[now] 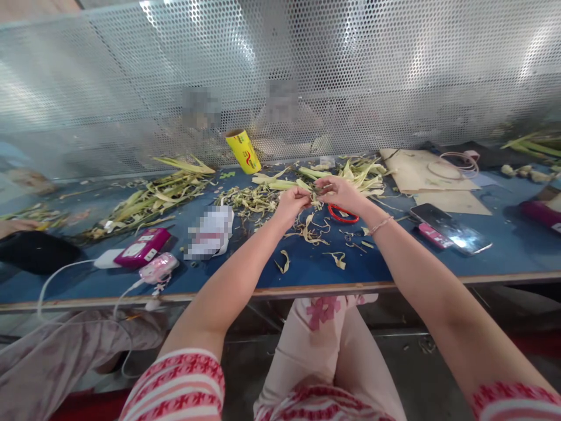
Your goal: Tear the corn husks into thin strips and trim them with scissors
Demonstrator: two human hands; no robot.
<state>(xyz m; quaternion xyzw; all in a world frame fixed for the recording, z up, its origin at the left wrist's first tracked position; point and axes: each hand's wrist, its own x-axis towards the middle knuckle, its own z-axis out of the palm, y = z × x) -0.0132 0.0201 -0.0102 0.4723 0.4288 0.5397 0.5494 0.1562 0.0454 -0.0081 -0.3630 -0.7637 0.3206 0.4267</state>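
Observation:
Both my hands meet over a heap of dried plant pieces in the middle of the blue table. My left hand (293, 206) is closed in a pinch on a pale dried plant piece (315, 203). Close by on the right, my right hand (336, 193) has its fingers bent and closed round the same small piece, partly hidden by the fingers. Under my right wrist lie red loop handles (344, 215), apparently of scissors; the rest is hidden. Curled dry husks (310, 229) lie just below my hands, and longer yellow-green leaves (362, 175) behind them.
A perforated metal panel (307, 70) bounds the table's back. Before it leans a yellow roll (243, 153). Leftward are a leaf pile (158, 196), a blurred white item (210, 233) and a magenta power bank (144, 247). Cardboard (427, 172) and a phone (451, 228) lie rightward.

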